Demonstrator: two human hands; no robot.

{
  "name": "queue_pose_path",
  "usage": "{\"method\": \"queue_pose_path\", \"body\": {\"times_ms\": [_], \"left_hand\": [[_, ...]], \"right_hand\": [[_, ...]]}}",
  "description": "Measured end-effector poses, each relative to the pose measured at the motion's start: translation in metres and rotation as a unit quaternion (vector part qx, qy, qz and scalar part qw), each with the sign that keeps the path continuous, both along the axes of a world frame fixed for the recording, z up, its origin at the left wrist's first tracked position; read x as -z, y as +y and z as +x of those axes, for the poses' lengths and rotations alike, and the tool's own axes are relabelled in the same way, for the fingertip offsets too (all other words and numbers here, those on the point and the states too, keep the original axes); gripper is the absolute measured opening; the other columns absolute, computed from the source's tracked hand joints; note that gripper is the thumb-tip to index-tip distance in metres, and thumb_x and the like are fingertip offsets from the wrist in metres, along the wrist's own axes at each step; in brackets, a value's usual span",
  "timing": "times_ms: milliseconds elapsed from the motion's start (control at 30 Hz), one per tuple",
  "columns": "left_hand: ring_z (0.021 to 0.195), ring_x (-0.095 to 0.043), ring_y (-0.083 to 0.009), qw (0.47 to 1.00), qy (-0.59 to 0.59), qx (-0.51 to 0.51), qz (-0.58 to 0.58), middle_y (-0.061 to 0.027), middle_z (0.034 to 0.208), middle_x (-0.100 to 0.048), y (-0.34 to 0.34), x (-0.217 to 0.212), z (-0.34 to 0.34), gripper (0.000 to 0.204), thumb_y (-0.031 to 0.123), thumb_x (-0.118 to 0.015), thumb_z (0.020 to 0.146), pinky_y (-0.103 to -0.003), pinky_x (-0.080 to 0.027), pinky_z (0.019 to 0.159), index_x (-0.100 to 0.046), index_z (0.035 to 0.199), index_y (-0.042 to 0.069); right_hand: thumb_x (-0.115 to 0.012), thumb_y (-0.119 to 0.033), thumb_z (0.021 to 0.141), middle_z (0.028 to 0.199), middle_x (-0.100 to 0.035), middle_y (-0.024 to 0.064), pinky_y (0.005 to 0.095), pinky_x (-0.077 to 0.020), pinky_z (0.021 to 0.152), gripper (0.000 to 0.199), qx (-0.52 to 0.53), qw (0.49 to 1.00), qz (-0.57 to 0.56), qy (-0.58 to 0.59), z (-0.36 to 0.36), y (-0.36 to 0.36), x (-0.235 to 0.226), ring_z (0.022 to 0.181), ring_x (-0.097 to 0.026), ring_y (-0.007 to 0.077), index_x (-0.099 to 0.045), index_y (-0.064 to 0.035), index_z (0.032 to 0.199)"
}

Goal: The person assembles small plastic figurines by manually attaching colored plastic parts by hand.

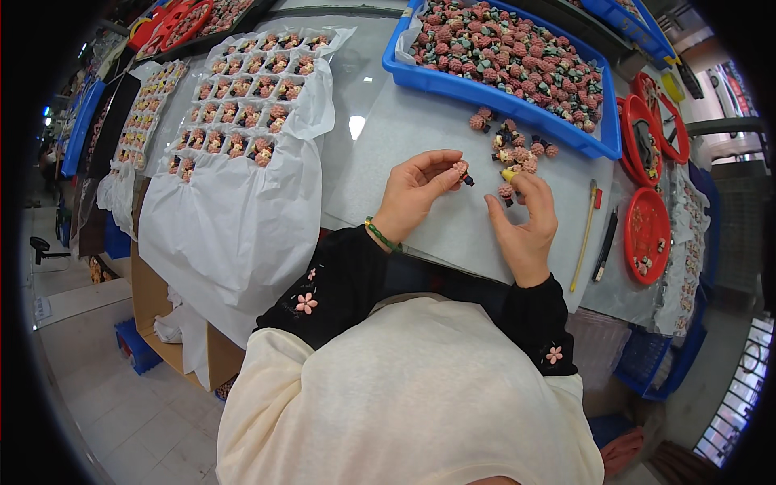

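Between the thumb and fingers of my left hand [411, 196], a small figurine [461, 170] with a bumpy pink top and dark lower part is pinched. My right hand [527, 230] has its thumb and fingers apart, with something yellow [508, 175] at one fingertip. Just by those fingers is another figurine [506, 192], which they do not appear to grip. A loose pile of similar figurines [514, 144] lies on the table beyond my right hand.
A blue tray [501, 94] full of figurines stands at the back. At left, a white compartment tray [212, 139] holds figurines in rows above white paper [234, 218]. To the right lie a thin brush [584, 234], a black pen-like tool [605, 242] and a red dish [647, 206].
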State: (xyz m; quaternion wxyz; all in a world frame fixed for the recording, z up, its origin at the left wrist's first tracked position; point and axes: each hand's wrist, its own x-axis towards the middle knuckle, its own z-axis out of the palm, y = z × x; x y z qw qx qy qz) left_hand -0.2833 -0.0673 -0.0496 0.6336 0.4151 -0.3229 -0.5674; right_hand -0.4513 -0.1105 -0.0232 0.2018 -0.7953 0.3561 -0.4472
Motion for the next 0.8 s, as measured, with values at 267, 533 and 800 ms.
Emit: {"method": "queue_pose_path", "body": {"times_ms": [267, 533, 800], "left_hand": [[0.088, -0.057, -0.0143, 0.999, 0.046, 0.010, 0.019, -0.0096, 0.100, -0.058, 0.001, -0.008, 0.002, 0.030, 0.011, -0.049, 0.088, -0.027, -0.047, 0.077, -0.049, 0.114, -0.004], [0.064, -0.041, -0.0034, 0.997, -0.053, 0.046, 0.009, 0.0016, 0.078, -0.049, 0.005, -0.008, 0.001, 0.032, 0.018, -0.046, 0.091, -0.017, -0.033, 0.053, -0.047, 0.118, 0.001], [0.062, -0.038, -0.0027, 0.997, -0.055, 0.045, -0.004, 0.0039, 0.074, -0.047, 0.003, -0.006, -0.001, 0.024, 0.018, -0.048, 0.090, -0.016, -0.031, 0.053, -0.056, 0.106, 0.002]], "right_hand": [[-0.065, 0.001, 0.068, 0.092, -0.056, 0.0100, 0.0319, -0.0455, 0.069, 0.024, 0.065, 0.987, -0.009, 0.147, -0.005, 0.000, 0.005, 0.077, -0.057, 0.0242, -0.059, -0.0028, 0.091], [-0.061, -0.004, 0.079, 0.093, -0.056, 0.0087, 0.0244, -0.0490, 0.069, 0.030, -0.089, 0.905, 0.364, -0.201, 0.022, 0.000, -0.004, 0.079, -0.058, 0.0143, -0.051, 0.0043, 0.106], [-0.060, -0.005, 0.081, 0.098, -0.055, 0.0094, 0.0248, -0.0493, 0.069, 0.029, -0.121, 0.845, 0.455, -0.253, 0.021, -0.004, 0.010, 0.078, -0.058, 0.0142, -0.051, 0.0049, 0.106]]}}
